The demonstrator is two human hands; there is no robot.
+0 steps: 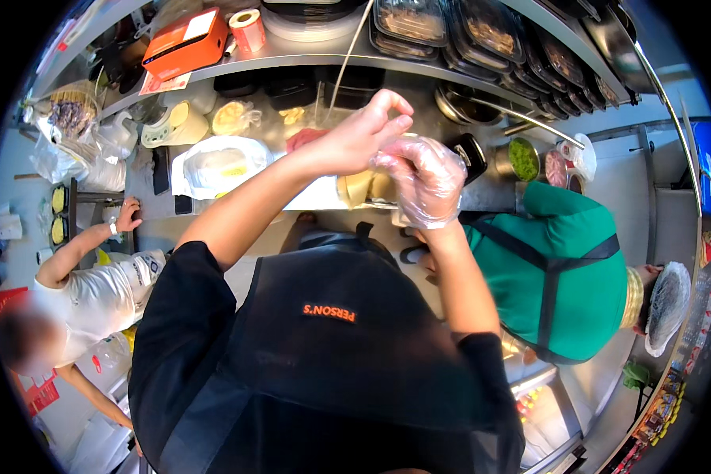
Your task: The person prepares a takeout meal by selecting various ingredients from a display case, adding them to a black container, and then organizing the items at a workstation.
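My right hand (425,180), in a clear plastic glove, is curled around a pale round container (362,188). My bare left hand (361,136) sits just above it, fingertips pinched narrow; what they hold I cannot tell. Beyond both hands runs the steel counter (494,193); right of them stands a tub of chopped greens (523,158).

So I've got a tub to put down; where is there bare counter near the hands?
Little is free. A bare steel strip lies right of the gloved right hand, below the pot of green filling. A dim patch sits left of the white bag. Under the left hand and on the upper shelf it is crowded.
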